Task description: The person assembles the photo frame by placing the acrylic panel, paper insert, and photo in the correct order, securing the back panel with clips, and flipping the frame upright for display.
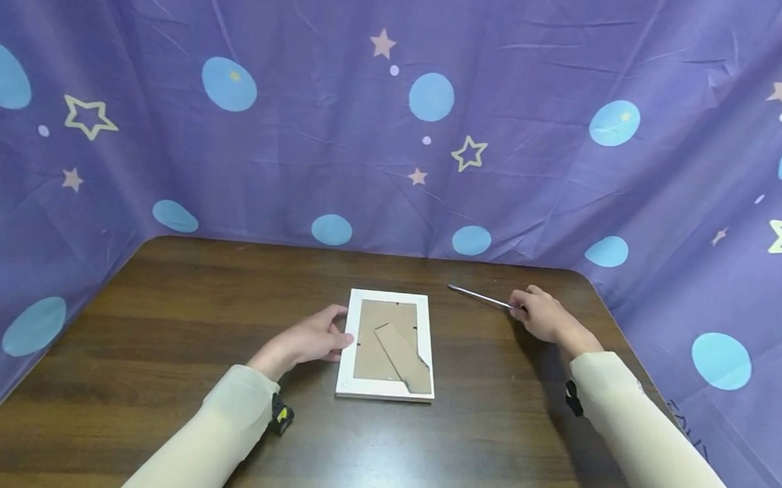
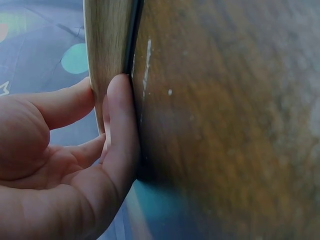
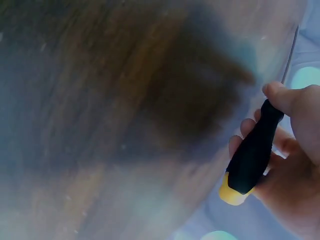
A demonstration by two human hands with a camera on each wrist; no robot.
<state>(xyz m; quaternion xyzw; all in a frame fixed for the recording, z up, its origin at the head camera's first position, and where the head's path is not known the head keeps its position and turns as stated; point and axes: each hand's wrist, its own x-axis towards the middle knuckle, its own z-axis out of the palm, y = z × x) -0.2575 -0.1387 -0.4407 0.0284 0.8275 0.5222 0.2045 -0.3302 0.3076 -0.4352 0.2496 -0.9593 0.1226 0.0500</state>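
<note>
A white picture frame [image 1: 384, 393] lies back side up on the brown table, its tan backing board and slanted stand facing me. My left hand [image 1: 316, 334] grips the left edge, thumb on the upper face. In the left wrist view the fingers [image 2: 122, 120] of that hand lie along the frame's wood-toned side [image 2: 107, 45], low against the tabletop. Off to the right, my right hand [image 1: 541, 314] holds a screwdriver [image 1: 481, 297], its long metal shaft pointing left. The right wrist view shows its black handle [image 3: 255, 150] with a yellow end, fingers curled about it; the shaft's tip is out of that view.
The dark wooden table [image 1: 181, 321] reaches back to a purple curtain [image 1: 291, 121] printed with stars and blue ovals, which hangs along the back and both sides. A black strap with a small device [image 1: 281, 415] sits on the left wrist.
</note>
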